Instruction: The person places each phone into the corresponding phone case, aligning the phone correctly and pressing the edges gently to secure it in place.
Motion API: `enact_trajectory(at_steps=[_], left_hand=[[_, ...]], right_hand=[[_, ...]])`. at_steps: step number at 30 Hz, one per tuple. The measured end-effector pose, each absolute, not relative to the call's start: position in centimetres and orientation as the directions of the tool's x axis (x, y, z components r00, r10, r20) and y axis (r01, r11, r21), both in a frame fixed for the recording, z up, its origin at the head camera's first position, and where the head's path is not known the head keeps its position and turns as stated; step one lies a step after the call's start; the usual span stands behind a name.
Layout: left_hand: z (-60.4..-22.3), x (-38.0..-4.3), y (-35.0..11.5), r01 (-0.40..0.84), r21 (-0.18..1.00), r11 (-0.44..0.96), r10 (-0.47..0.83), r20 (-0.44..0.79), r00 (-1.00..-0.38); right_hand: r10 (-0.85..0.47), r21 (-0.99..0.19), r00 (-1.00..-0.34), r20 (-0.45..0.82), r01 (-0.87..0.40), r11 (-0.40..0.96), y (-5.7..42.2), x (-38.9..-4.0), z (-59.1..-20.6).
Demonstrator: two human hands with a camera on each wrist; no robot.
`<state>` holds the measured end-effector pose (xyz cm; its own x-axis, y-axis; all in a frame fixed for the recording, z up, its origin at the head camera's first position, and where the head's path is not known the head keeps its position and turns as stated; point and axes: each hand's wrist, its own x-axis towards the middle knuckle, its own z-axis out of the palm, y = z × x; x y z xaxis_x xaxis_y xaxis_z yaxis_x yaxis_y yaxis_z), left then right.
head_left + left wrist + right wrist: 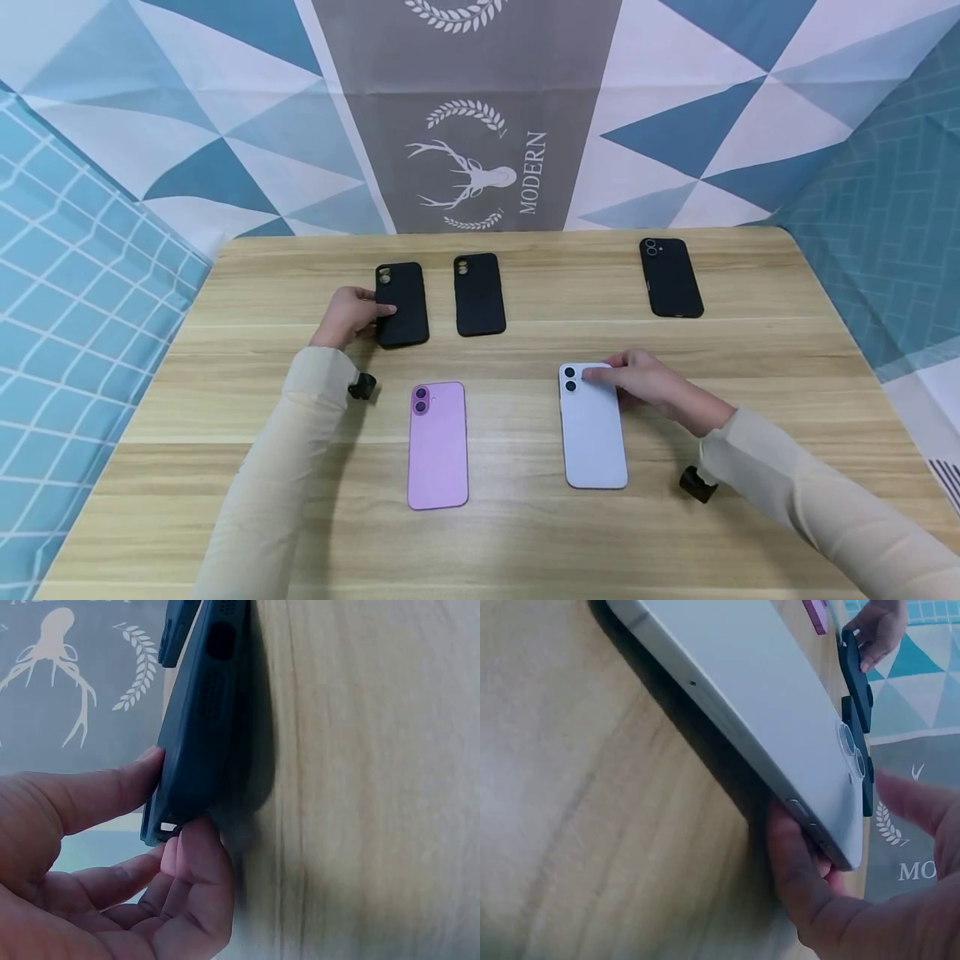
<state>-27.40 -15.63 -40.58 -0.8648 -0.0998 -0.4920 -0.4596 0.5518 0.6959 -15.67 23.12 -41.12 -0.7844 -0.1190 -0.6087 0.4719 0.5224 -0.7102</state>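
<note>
My left hand (351,317) pinches the left edge of a black phone case (405,312), thumb on its back and fingers curled under the rim. In the left wrist view, that case (196,727) shows its end with a port opening and speaker holes, tilted a little off the wood. My right hand (647,385) grips a white phone (592,437) at its upper right, the thumb over the back near the two lenses. The right wrist view has the white phone's (735,690) side edge raised above its shadow, with fingers under it. Between the arms lies a pink phone (438,450), camera side up.
A second black case (480,296) lies right of the held one. Another black case (671,279) sits at the back right of the wooden table (517,533). Patterned cloth (480,108) rises behind the table's far edge.
</note>
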Motion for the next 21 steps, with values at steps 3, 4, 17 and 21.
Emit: enact_trajectory(at_steps=[3, 4, 17, 21], left_hand=[[-40.71, -27.44, -15.76, -0.462, 0.698, 0.547, -0.100, -0.494, -0.864], [-40.75, -27.45, -15.80, -0.463, 0.699, 0.546, -0.100, -0.494, -0.864], [-41.02, -27.52, -16.11, -0.460, 0.717, 0.524, -0.099, -0.486, -0.869], [-41.10, -27.36, -16.35, -0.435, 0.734, 0.521, -0.079, -0.466, -0.881]], right_hand=[[-0.133, -0.732, -0.774, -0.619, 0.506, 0.456, 23.17, -15.54, -41.33], [-0.136, -0.737, -0.776, -0.616, 0.507, 0.447, 23.19, -15.52, -41.34], [-0.134, -0.783, -0.795, -0.592, 0.527, 0.332, 23.19, -15.08, -41.16], [-0.173, -0.802, -0.791, -0.587, 0.538, 0.260, 23.22, -14.89, -41.24]])
